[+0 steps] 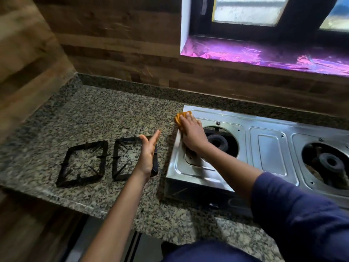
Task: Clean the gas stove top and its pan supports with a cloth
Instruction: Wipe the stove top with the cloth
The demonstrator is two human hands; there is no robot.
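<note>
A steel two-burner gas stove (268, 144) sits on the granite counter at the right, both burners bare. My right hand (192, 133) presses an orange cloth (181, 117) flat onto the stove's far left corner. Two black square pan supports lie on the counter left of the stove, one at the far left (83, 163) and one nearer (122, 159). My left hand (149, 152) hovers over the nearer support, palm turned right, fingers straight and apart, holding nothing.
The speckled granite counter (105, 114) runs to a wood-panelled wall at the back and left. A window sill lined with shiny purple foil (264, 55) is above the stove. The counter's front edge steps out toward me at centre.
</note>
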